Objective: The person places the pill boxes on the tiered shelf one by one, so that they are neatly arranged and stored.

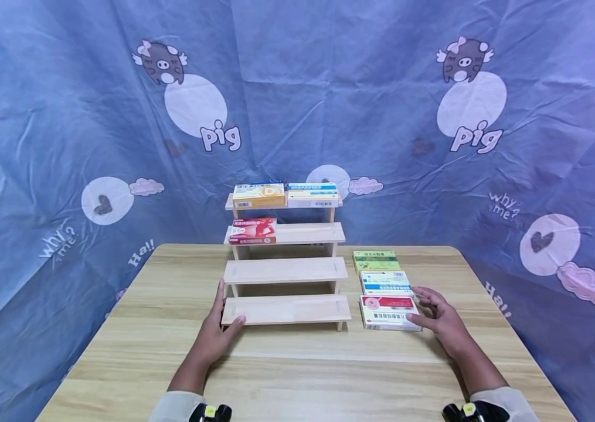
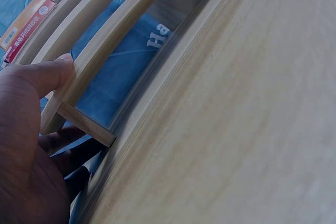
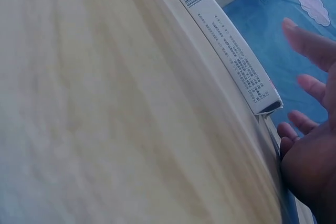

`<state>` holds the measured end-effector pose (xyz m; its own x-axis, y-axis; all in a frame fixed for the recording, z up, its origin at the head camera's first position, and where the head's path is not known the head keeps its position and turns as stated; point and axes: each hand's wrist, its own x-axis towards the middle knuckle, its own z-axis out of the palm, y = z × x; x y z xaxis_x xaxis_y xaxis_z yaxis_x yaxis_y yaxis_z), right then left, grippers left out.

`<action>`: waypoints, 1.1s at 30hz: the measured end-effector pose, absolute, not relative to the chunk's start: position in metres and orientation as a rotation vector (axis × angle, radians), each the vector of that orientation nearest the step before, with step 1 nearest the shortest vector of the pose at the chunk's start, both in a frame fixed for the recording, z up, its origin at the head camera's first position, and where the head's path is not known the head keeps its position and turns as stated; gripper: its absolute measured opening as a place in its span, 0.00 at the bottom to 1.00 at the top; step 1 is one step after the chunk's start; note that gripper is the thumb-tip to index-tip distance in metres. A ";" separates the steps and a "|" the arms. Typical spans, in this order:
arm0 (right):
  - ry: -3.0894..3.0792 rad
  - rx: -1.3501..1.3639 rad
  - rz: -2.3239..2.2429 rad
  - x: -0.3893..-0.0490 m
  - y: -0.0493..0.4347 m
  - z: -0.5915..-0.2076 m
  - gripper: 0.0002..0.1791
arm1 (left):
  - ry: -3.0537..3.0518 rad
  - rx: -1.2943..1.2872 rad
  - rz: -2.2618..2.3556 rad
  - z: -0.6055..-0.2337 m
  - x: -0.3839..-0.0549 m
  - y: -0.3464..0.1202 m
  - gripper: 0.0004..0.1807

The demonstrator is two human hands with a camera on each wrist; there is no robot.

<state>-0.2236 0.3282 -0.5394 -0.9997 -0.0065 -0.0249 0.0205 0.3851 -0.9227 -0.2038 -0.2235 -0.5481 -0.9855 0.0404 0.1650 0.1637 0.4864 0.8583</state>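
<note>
My left hand (image 1: 215, 335) grips the left end of the lowest step of a four-step wooden display rack (image 1: 286, 309). Its thumb (image 2: 60, 69) lies on the step, and the fingers reach round the end beside the leg. My right hand (image 1: 449, 326) is at the right end of a red-and-white medicine box (image 1: 389, 312) lying flat on the table. Its fingers are spread, and in the right wrist view they stand apart from the box's end. Behind that box lie a blue-and-white medicine box (image 1: 384, 282) and a green medicine box (image 1: 376, 261), in a column.
On the top step sit a yellow-and-white box (image 1: 259, 195) and a second blue-and-white box (image 1: 312, 195). A red box (image 1: 252, 231) stands at the left of the step below. The wooden table (image 1: 286, 381) ends at a blue patterned curtain (image 1: 381, 129).
</note>
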 end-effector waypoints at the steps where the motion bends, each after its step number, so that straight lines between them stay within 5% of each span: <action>1: 2.599 -0.020 -1.724 -0.224 0.328 -0.540 0.46 | -2.601 -0.178 -1.524 -0.548 -0.204 -0.224 0.60; 33: 2.780 -0.242 -1.516 -0.219 0.330 -0.542 0.43 | -2.591 -0.165 -1.537 -0.547 -0.203 -0.223 0.61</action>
<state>-0.2187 0.3301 -0.5416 -0.9878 -0.1168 0.1028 -0.1497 0.5328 -0.8329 -0.2026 -0.2231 -0.5466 -0.9863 0.0306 0.1620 0.1568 0.4769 0.8649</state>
